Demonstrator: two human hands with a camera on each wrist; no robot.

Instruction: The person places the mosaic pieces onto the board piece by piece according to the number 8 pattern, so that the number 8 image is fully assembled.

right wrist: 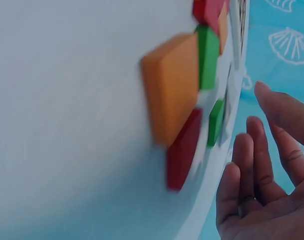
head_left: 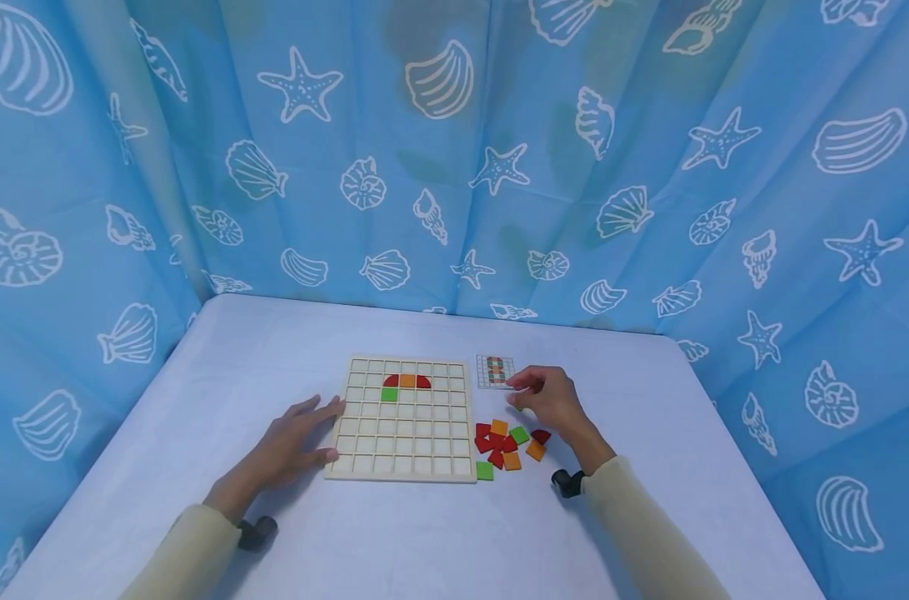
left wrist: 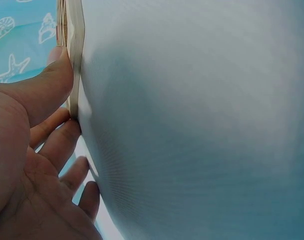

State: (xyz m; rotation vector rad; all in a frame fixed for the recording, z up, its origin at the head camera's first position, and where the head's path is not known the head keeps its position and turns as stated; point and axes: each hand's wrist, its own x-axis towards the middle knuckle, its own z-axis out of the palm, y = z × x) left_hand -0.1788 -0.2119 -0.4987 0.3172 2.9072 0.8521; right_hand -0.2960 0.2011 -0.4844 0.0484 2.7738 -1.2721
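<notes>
My left hand (head_left: 283,450) rests against the left edge of a wooden grid board (head_left: 338,463), its thumb and index finger touching the rim; the left wrist view shows the thumb on the board's side. Toward the board's far side sit two red rounded pieces (head_left: 423,382), an orange square (head_left: 407,381) between them and a green square (head_left: 389,394) below the left one. Over the lower right corner of a printed pattern card (head_left: 486,382) hovers my right hand (head_left: 551,402). Its thumb and fingers stand apart in the right wrist view, holding nothing. Beneath it lies a green tile (right wrist: 216,123).
Right of the board, red, orange and green tiles lie in a loose pile, with a green square (head_left: 485,472) at the board's near right corner. A dark red piece (head_left: 541,436) and an orange tile (head_left: 536,451) lie at the pile's right side. A blue shell-patterned curtain (head_left: 439,217) hangs behind the white table.
</notes>
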